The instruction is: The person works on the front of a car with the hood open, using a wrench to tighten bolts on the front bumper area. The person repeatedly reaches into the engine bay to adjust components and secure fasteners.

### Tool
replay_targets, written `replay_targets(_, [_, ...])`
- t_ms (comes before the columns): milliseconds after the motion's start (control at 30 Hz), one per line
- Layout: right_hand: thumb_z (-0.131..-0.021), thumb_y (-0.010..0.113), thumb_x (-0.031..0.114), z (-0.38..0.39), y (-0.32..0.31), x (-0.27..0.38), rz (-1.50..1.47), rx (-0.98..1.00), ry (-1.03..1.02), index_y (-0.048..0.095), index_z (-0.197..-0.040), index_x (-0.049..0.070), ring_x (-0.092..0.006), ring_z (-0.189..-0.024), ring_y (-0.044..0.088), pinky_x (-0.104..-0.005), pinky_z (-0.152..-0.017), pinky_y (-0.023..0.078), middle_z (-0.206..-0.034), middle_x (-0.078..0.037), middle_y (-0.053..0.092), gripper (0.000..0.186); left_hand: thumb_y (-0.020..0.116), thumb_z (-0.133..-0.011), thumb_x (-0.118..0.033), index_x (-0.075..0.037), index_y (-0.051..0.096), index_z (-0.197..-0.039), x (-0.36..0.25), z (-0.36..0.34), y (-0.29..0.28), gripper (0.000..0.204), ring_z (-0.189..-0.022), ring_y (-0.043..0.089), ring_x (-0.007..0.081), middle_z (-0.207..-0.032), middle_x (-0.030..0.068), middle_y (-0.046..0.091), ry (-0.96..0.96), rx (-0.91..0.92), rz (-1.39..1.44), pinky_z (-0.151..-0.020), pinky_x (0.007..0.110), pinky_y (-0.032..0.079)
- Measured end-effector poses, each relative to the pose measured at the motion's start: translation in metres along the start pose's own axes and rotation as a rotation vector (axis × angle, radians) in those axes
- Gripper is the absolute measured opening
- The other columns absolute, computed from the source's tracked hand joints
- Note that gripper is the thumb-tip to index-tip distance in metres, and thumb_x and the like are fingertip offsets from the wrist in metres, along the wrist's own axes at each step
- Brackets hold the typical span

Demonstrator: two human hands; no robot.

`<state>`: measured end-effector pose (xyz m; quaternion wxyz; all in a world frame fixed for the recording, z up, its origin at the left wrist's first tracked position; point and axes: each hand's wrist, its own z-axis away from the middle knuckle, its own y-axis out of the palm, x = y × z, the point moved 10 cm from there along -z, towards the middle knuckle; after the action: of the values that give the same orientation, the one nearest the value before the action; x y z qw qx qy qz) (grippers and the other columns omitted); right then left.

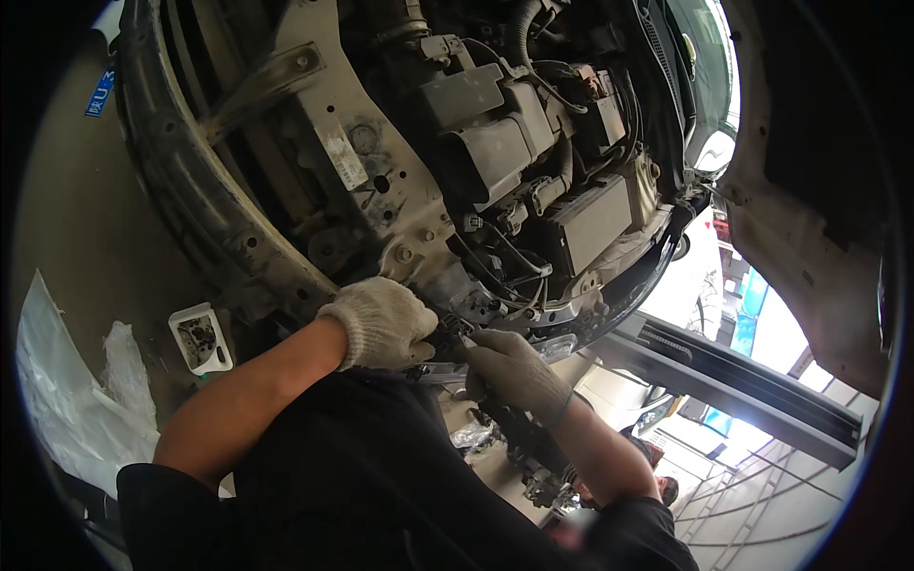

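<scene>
Both of my hands wear off-white knit gloves and work close together at the front corner of a car's engine bay. My left hand (386, 324) is curled closed by the metal front panel (419, 243); whatever its fingers grip is hidden. Just to its right, my right hand (514, 373) pinches a small piece with a pale tip, too small to name. Dark wiring parts (455, 328) lie between the two hands. Above them sit the bolts (405, 254) of the panel and several thin cables (519, 257).
A black box (595, 224) and ducting fill the bay; the raised hood (809, 247) hangs at right. At left are the bumper beam (205, 181), a white tray (222, 354) with dark bits and plastic sheeting (81, 366). A lift post (733, 385) and people (669, 488) are behind.
</scene>
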<state>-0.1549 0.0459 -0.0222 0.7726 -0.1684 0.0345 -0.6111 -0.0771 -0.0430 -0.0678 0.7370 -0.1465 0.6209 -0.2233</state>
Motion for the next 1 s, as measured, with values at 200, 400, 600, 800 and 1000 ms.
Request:
replay_targets(200, [-0.096, 0.050, 0.025, -0.013, 0.000, 0.014, 0.241, 0.071, -0.021, 0.064, -0.091, -0.007, -0.0179, -0.061, 0.065, -0.0333, -0.057, 0.052, -0.071, -0.011, 0.067, 0.035, 0.061, -0.090, -0.041, -0.005, 0.069, -0.086, 0.001, 0.000, 0.002, 0.037, -0.079, 0.070, 0.0307, -0.076, 0.0133, 0.070, -0.014, -0.015, -0.002, -0.076, 0.045, 0.055])
replay_targets(400, [-0.093, 0.052, 0.025, -0.005, 0.006, 0.022, 0.155, 0.089, 0.120, 0.063, -0.093, -0.008, -0.0215, -0.062, 0.066, -0.0360, -0.062, 0.053, -0.069, -0.014, 0.065, 0.035, 0.059, -0.091, -0.038, -0.005, 0.070, -0.088, 0.000, 0.003, 0.001, 0.035, -0.080, 0.070, 0.0295, -0.077, 0.0128, 0.070, -0.032, 0.031, -0.010, -0.079, 0.044, 0.055])
replay_targets(600, [-0.097, 0.048, 0.023, -0.019, 0.012, 0.029, 0.686, 0.083, -0.204, 0.066, -0.101, -0.001, -0.0217, -0.059, 0.066, -0.0370, -0.055, 0.053, -0.067, -0.012, 0.065, 0.030, 0.059, -0.090, -0.036, -0.004, 0.072, -0.088, -0.002, 0.005, -0.002, 0.034, -0.082, 0.071, 0.0290, -0.079, 0.0132, 0.071, -0.008, 0.009, -0.016, -0.080, 0.044, 0.056])
replay_targets(800, [-0.093, 0.051, 0.015, -0.011, 0.026, 0.051, 1.282, 0.058, -0.210, 0.062, -0.103, -0.002, -0.0350, -0.071, 0.071, -0.0473, -0.061, 0.055, -0.074, -0.022, 0.067, 0.023, 0.059, -0.089, -0.036, -0.004, 0.072, -0.087, -0.002, 0.006, -0.002, 0.034, -0.085, 0.071, 0.0297, -0.082, 0.0135, 0.071, 0.002, -0.013, -0.003, -0.081, 0.044, 0.056])
replay_targets(1000, [-0.085, 0.060, 0.016, -0.001, 0.035, 0.061, 1.523, -0.004, -0.195, 0.066, -0.093, 0.001, -0.0363, -0.074, 0.072, -0.0484, -0.063, 0.056, -0.075, -0.017, 0.070, 0.017, 0.059, -0.091, -0.037, -0.006, 0.073, -0.092, 0.000, 0.005, 0.001, 0.034, -0.091, 0.070, 0.0292, -0.086, 0.0121, 0.072, 0.013, -0.048, 0.019, -0.084, 0.044, 0.056])
